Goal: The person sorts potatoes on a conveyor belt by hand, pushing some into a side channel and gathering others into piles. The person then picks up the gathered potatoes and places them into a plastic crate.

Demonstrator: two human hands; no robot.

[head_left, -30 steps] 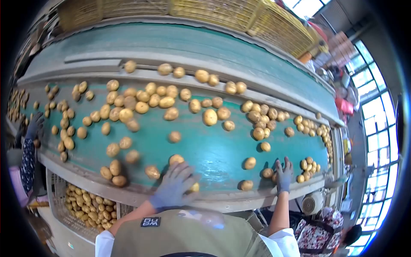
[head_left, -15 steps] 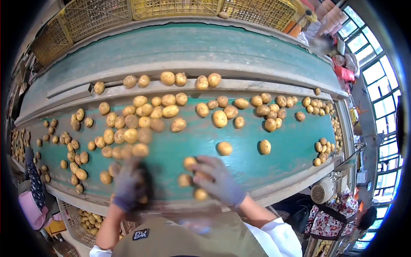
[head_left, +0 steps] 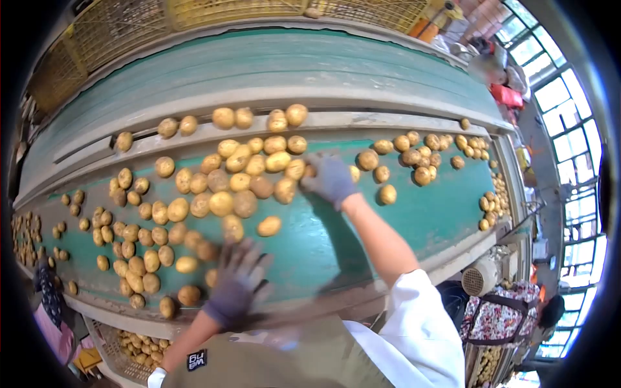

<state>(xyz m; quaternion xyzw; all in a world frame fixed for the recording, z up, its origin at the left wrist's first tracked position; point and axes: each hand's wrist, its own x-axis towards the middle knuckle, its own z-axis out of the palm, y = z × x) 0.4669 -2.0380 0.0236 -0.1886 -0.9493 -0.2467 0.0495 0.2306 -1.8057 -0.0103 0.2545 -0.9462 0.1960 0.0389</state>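
Many potatoes (head_left: 221, 204) lie spread over a green conveyor belt (head_left: 310, 239), thickest left of centre. My left hand (head_left: 238, 281), in a grey-purple glove, is low over the near part of the belt with its fingers spread, just right of some potatoes; it is slightly blurred. My right hand (head_left: 328, 178), gloved too, reaches to the far side of the belt. Its fingers touch potatoes at the right end of the main group, and one potato is partly hidden under them. A row of potatoes (head_left: 224, 118) rests on the ledge behind the belt.
A second green belt (head_left: 278, 61) runs behind the ledge, with yellow crates (head_left: 123, 26) beyond it. A crate of potatoes (head_left: 139, 349) stands below at the left. A motor (head_left: 479, 279) sits by the near right edge. One person (head_left: 52, 304) is at far left, another (head_left: 501, 317) at right.
My right hand has moved from the near side to the far side of the belt. My left hand has shifted right, its fingers now spread. Several potatoes in the main group sit in new places.
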